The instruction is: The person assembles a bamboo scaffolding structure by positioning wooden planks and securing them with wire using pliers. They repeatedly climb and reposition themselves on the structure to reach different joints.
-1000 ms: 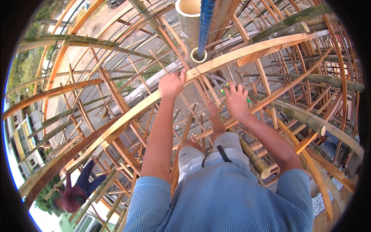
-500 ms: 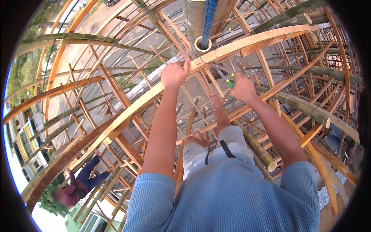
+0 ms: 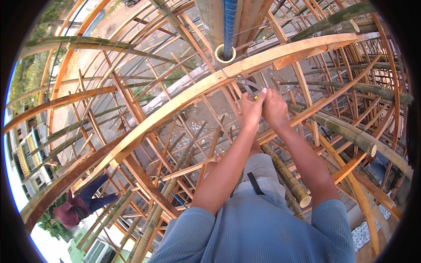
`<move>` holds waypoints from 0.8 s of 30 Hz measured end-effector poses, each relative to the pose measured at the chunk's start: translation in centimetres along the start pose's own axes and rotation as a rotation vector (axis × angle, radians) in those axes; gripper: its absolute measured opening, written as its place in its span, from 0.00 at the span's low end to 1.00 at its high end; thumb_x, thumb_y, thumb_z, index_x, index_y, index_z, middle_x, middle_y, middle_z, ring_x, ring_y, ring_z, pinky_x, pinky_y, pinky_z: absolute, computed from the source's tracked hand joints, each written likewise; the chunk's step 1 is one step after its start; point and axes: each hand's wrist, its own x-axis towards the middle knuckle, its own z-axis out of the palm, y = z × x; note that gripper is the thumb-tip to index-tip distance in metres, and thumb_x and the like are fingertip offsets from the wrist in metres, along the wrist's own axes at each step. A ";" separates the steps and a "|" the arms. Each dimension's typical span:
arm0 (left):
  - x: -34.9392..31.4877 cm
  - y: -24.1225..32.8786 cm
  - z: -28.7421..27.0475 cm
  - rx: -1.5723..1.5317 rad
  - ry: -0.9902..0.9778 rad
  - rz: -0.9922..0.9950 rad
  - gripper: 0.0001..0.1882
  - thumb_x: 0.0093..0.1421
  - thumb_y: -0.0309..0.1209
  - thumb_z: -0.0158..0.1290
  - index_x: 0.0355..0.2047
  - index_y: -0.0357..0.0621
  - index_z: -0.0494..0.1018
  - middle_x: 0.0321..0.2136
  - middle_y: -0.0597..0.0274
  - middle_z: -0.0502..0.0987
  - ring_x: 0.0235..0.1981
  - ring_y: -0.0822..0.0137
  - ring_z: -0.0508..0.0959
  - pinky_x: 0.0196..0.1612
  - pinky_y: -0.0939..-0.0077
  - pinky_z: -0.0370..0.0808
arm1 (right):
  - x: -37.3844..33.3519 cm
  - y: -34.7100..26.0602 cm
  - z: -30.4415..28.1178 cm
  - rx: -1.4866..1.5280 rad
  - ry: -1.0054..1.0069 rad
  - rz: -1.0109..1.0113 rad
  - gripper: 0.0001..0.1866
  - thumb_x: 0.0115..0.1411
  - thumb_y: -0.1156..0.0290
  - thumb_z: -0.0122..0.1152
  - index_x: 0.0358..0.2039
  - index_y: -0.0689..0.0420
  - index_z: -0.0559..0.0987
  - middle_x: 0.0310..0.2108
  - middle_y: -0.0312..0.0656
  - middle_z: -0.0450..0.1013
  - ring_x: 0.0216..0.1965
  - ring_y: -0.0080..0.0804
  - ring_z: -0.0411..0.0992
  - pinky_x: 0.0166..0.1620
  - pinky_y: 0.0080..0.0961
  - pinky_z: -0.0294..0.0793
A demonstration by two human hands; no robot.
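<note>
Both hands are together just on the near side of a long pale timber beam [image 3: 188,97]. My left hand [image 3: 251,109] is closed around one handle of steel pincers [image 3: 248,83], thumb pointing up. My right hand [image 3: 275,108] grips the other handle beside it. Fingers cover most of the handles; a bit of yellow shows between them. The jaws of the pincers are at the beam's near edge, close to a thin wire; whether they bite on it I cannot tell.
Beyond the beam stands a bamboo post [image 3: 211,26] with a blue ribbed rebar [image 3: 229,30] in the hollow end of a tube. Timber and bamboo scaffolding surrounds me, with ground far below. At lower left a person in a maroon top [image 3: 72,210] is on the framework.
My left hand has let go of the beam and moved right onto the pincers. My right hand has shifted slightly, and the pincers' handles are now held by both hands.
</note>
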 end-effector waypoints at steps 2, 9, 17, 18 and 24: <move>3.1 -0.3 4.5 -0.258 0.080 -0.221 0.31 0.61 0.37 0.66 0.55 0.32 0.66 0.43 0.52 0.79 0.43 0.62 0.80 0.42 0.60 0.79 | -0.3 -0.1 0.2 0.013 -0.035 0.014 0.17 0.59 0.65 0.65 0.42 0.56 0.69 0.37 0.45 0.72 0.39 0.48 0.78 0.39 0.46 0.79; 4.0 0.7 6.3 -0.106 0.388 -0.078 0.10 0.62 0.27 0.55 0.40 0.32 0.73 0.35 0.53 0.81 0.34 0.54 0.82 0.40 0.60 0.76 | -0.1 1.2 -2.1 0.132 -0.205 -0.070 0.20 0.60 0.63 0.65 0.48 0.56 0.70 0.41 0.48 0.70 0.43 0.47 0.76 0.45 0.43 0.78; 5.1 -2.8 3.2 -0.263 0.004 -0.059 0.05 0.64 0.28 0.53 0.35 0.41 0.70 0.25 0.66 0.71 0.26 0.74 0.70 0.30 0.71 0.67 | 1.7 6.3 -1.8 1.363 -1.283 0.523 0.18 0.61 0.63 0.66 0.48 0.56 0.76 0.36 0.37 0.75 0.37 0.25 0.74 0.41 0.28 0.73; 5.2 -2.9 2.4 -0.306 -0.058 -0.049 0.04 0.65 0.28 0.53 0.35 0.42 0.70 0.24 0.68 0.70 0.25 0.75 0.69 0.29 0.72 0.66 | 1.5 6.1 -1.0 1.430 -1.343 0.516 0.16 0.62 0.63 0.66 0.48 0.55 0.76 0.34 0.36 0.75 0.36 0.24 0.74 0.41 0.27 0.73; 3.2 -1.8 0.6 -0.328 -0.071 -0.234 0.14 0.69 0.39 0.59 0.33 0.44 0.71 0.23 0.66 0.70 0.23 0.70 0.72 0.29 0.69 0.73 | -3.4 0.3 3.1 0.690 -0.516 0.398 0.21 0.57 0.62 0.68 0.44 0.63 0.74 0.32 0.50 0.78 0.34 0.49 0.79 0.37 0.45 0.76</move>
